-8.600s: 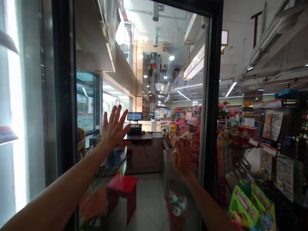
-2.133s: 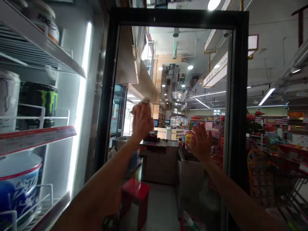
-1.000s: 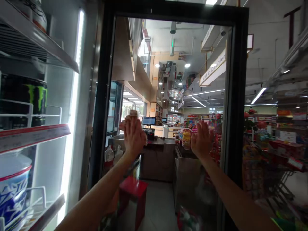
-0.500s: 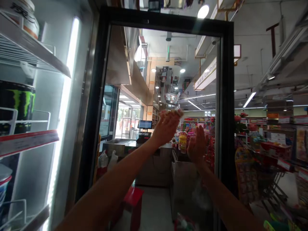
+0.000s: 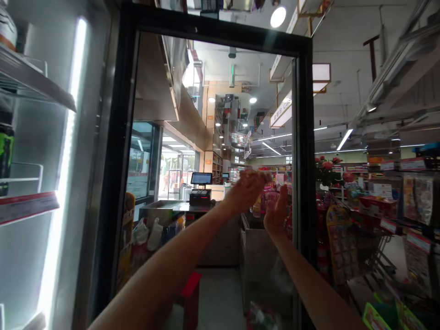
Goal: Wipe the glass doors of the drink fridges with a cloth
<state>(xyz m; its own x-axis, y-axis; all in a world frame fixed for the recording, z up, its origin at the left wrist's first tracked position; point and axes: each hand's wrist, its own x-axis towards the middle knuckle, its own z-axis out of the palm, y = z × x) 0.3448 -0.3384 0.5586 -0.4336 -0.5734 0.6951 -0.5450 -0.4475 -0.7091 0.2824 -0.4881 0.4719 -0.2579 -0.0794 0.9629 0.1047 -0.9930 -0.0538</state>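
A glass door point(image 5: 220, 243) with a black frame stands across the view. My left hand point(image 5: 245, 190) reaches up at the middle of its pane, smeared by motion. Something pale and crumpled, perhaps a cloth, shows at its fingertips; its kind is too blurred to tell. Lower and to the right, my right hand point(image 5: 276, 214) is raised beside the pane's right side, with its fingers stretched upward and nothing seen in it. Whether the palm touches the glass is unclear.
At left are lit cooler shelves point(image 5: 30, 208) with a dark green-marked can point(image 5: 6, 153). Through the glass appear a checkout counter point(image 5: 168, 205), a till screen point(image 5: 201, 178) and a red stool point(image 5: 191, 284). Racks of goods point(image 5: 343, 243) stand right of the door frame.
My left hand has moved a little right and down, closer to my right hand. The view has shifted so that the door frame sits farther left and less of the cooler shows.
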